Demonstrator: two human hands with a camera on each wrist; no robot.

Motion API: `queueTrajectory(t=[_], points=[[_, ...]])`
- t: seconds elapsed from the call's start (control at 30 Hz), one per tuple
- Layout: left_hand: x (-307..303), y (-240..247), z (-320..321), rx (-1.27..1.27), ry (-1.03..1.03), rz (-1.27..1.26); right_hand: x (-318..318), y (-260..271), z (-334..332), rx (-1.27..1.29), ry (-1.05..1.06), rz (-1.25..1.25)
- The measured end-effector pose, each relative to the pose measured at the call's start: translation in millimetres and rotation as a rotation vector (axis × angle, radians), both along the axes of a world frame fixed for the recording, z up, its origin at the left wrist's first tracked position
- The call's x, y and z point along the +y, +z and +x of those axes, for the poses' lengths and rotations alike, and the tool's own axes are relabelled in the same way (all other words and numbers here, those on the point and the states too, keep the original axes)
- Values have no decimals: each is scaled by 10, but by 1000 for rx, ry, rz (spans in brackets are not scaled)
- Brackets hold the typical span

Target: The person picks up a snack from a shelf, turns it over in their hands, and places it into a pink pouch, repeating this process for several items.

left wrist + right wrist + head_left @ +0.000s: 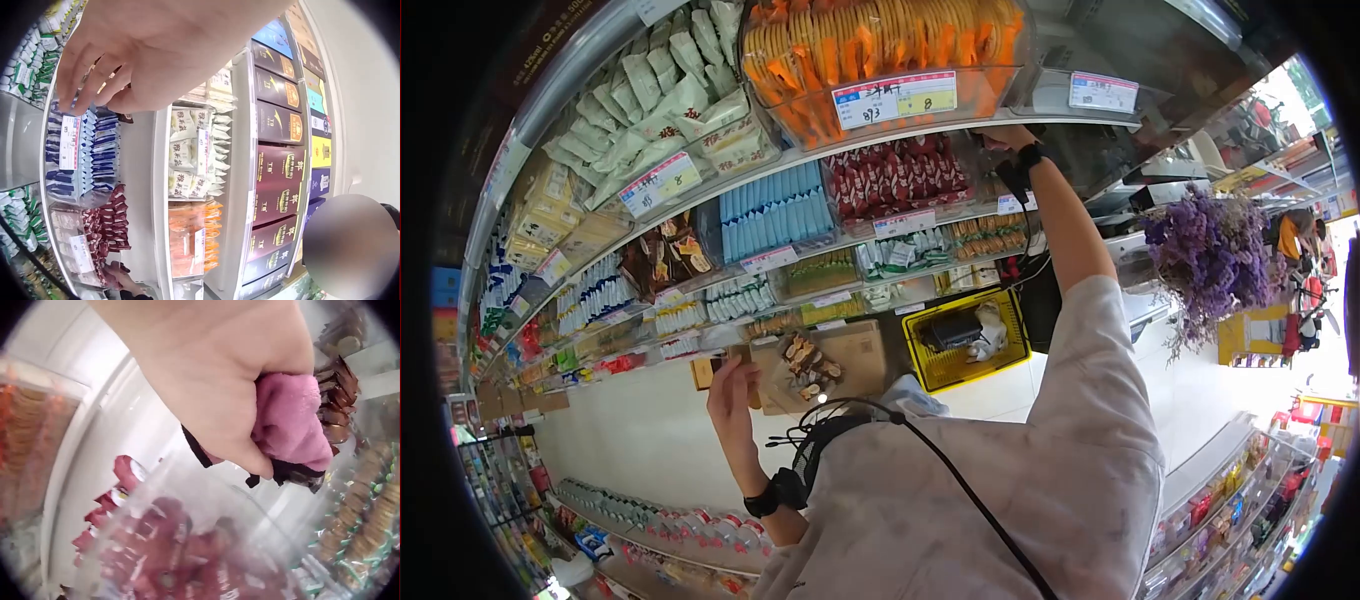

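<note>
In the right wrist view my right hand [219,381] grips a bunched pink cloth [290,422] with a dark edge. It is held over the shelf between a clear bin of red-wrapped snacks [181,550] and brown-wrapped packets [337,400]. The head view has the right hand [1006,136] reaching in under the upper shelf edge, partly hidden. My left hand [733,400] is raised in front of the lower shelves, fingers loosely bent, holding nothing visible. In the left wrist view the left hand [144,56] is near blue-wrapped packets [103,156].
Orange-wrapped biscuits [880,50] fill an upper bin. Below are a yellow basket [970,375] with a dark item and white plastic, and a cardboard box [855,365]. Dried purple flowers [1215,250] stand at the right. A cable hangs beside my right arm. Another person [350,247] appears in the left wrist view.
</note>
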State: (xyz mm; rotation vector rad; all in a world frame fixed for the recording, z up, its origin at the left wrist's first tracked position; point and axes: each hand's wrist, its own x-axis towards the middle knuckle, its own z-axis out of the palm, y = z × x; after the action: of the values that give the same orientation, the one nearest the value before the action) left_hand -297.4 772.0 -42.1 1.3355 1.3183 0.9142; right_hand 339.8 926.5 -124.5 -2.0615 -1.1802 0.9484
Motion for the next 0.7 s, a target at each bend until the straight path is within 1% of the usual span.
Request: queueTrajectory(t=[0.03,0.13,0.17,0.2,0.23,0.33,0.5,0.6,0.7], points=[[-31,1,4,-4,17,-9,40,-164,53,-8,-3,30],[-65,78,77,61,56,-11,160,-497,197,-438,86,181],[-63,91,81,72,63,-15,183,-601,200,-683,117,293],[-74,96,81,82,70,-22,225,-669,204,-806,116,329],[-88,97,86,90,75,-28,262,-731,215,-864,114,344],[-110,111,128,80,101,-33,380,-892,255,-879,56,235],[-89,59,70,107,89,-39,445,-1072,322,-875,3,169],[-108,57,65,96,92,-39,471,-1134,404,-824,-10,158],[-81,30,49,71,95,-38,478,-1193,562,-721,-37,158]])
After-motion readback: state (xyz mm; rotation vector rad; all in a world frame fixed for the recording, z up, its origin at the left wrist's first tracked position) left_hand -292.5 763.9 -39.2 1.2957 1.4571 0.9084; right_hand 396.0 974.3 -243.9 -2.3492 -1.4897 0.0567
